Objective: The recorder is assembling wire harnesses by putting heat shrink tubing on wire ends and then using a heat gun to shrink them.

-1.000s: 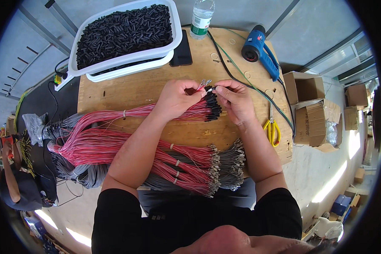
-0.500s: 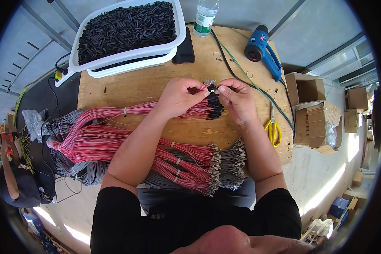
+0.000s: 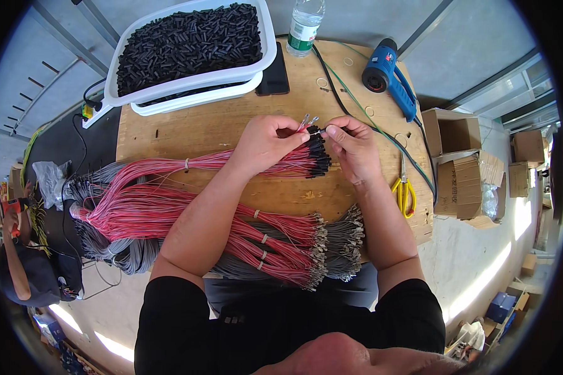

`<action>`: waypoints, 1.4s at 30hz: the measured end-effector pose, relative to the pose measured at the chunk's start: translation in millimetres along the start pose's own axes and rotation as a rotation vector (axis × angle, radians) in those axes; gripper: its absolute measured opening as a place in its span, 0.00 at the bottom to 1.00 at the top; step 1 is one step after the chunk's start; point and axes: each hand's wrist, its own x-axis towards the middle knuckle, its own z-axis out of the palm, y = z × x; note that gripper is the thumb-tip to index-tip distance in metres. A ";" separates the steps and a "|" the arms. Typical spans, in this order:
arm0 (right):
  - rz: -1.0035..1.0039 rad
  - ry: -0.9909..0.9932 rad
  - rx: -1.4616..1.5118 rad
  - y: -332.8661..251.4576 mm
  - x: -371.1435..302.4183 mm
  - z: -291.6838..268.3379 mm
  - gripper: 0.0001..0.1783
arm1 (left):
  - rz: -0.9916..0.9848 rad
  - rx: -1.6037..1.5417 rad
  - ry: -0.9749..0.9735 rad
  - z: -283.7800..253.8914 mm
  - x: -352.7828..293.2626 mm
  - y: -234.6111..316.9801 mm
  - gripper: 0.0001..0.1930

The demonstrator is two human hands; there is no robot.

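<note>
1. I look down on a wooden worktop (image 3: 187,134) over a concrete floor, with cardboard boxes (image 3: 456,134) at the right of the frame.
2. My left hand (image 3: 266,144) is at centre, its fingers closed on a red wire bundle (image 3: 219,162) near the black-sleeved ends, which keeps them fanned and steady.
3. My right hand (image 3: 353,147) meets it, fingers pinched on one wire tip; whether they also hold a sleeve, I cannot tell.
4. A white tub (image 3: 191,94) of black sleeves sits upper left, within reach.
5. Tied bundles (image 3: 281,244) lie lower centre, out of the way; scissors (image 3: 405,194) and a blue heat gun (image 3: 391,75) lie to the right.
</note>
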 end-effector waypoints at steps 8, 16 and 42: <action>0.133 -0.097 0.184 -0.4 2.5 -11.1 0.11 | -0.061 0.053 -0.001 -0.2 -0.4 4.9 0.12; 0.170 -0.120 0.203 0.9 1.7 -10.9 0.10 | -0.061 -0.036 -0.033 1.1 0.0 3.5 0.08; 0.077 0.033 0.201 -7.5 5.8 -15.3 0.09 | -0.069 -0.138 -0.001 2.6 1.1 -9.8 0.10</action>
